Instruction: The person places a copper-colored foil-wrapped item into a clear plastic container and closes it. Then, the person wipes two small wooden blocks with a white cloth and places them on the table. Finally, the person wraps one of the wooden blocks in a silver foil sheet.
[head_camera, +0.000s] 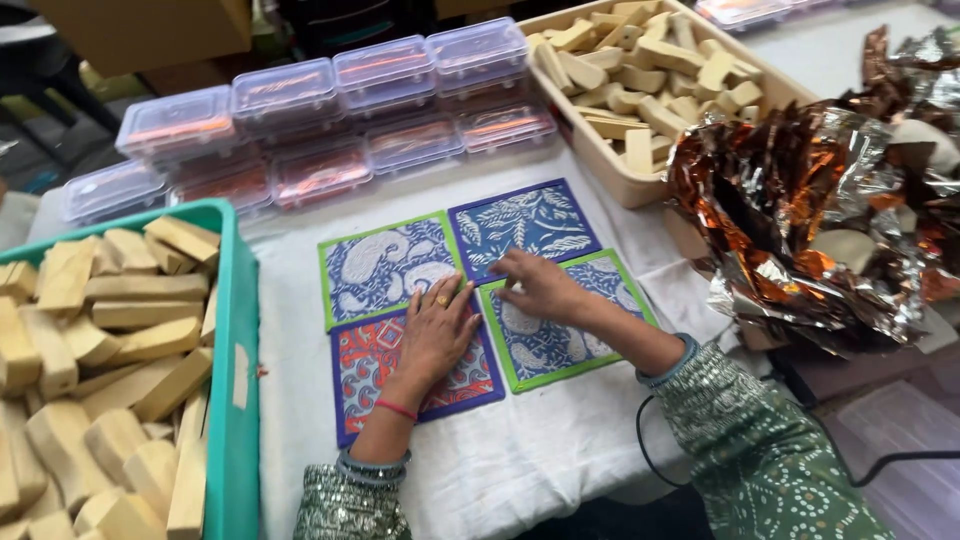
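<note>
Presently | left hand (437, 330) flat, fingers spread, on red patterned mat (372, 362) | right hand (540, 285) fingertips pressed on green-edged blue mat (590, 335) | teal crate (238, 340) of wood blocks (110, 340) beside

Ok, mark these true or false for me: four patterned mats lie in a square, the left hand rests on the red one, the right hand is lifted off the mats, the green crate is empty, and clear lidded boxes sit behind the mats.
1. Four patterned mats lie together in a square. True.
2. The left hand rests on the red mat. True.
3. The right hand is lifted off the mats. False: its fingers touch the green-edged blue mat, near where the four meet.
4. The green crate is empty. False: it is full of pale wooden blocks.
5. Clear lidded boxes sit behind the mats. True.
</note>
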